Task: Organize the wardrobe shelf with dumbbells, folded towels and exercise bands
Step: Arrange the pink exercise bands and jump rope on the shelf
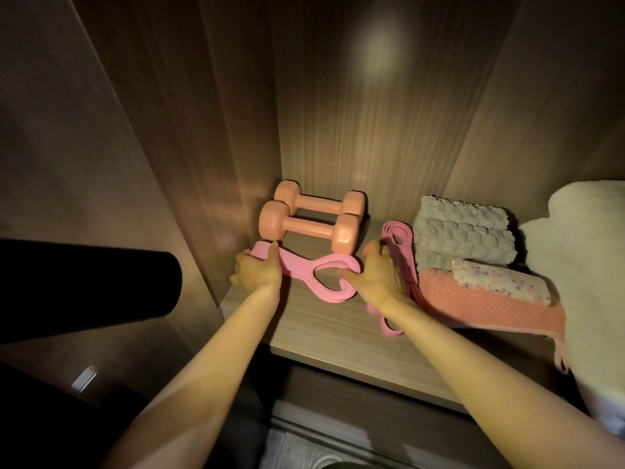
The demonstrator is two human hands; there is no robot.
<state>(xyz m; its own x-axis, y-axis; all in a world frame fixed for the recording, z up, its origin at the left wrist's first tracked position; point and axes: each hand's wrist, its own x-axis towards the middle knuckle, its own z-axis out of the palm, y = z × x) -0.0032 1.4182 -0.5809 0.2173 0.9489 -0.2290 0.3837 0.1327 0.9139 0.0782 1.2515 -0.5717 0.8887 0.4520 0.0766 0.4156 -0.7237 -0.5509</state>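
Two grips on one band (299, 265): left grip (258, 270) clamped on its left end, right grip (375, 275) with thumb hooked in its loop. Band lies on shelf (321, 330), just before dumbbells (311, 221). Risks: pulled taut, a slipped end recoils. Right fingers touch bundle (399, 236) and could drag it off the edge.

We see the shelf board (321, 330) in pale wood-grain laminate, matt and smooth, while the darker wood-grain back panel (355, 130) carries a soft sheen where light pools. The two dumbbells (306, 228) wear a smooth, faintly glossy peach coating. The wide pink band (297, 262) looks like matt, supple rubber, as do the narrow pink bands (397, 238). The grey towel (463, 231) is ribbed terry, the coral towel (473, 299) a nubbly weave with fringe, the speckled cloth (500, 279) soft pile, the cream throw (581, 265) fluffy fleece.
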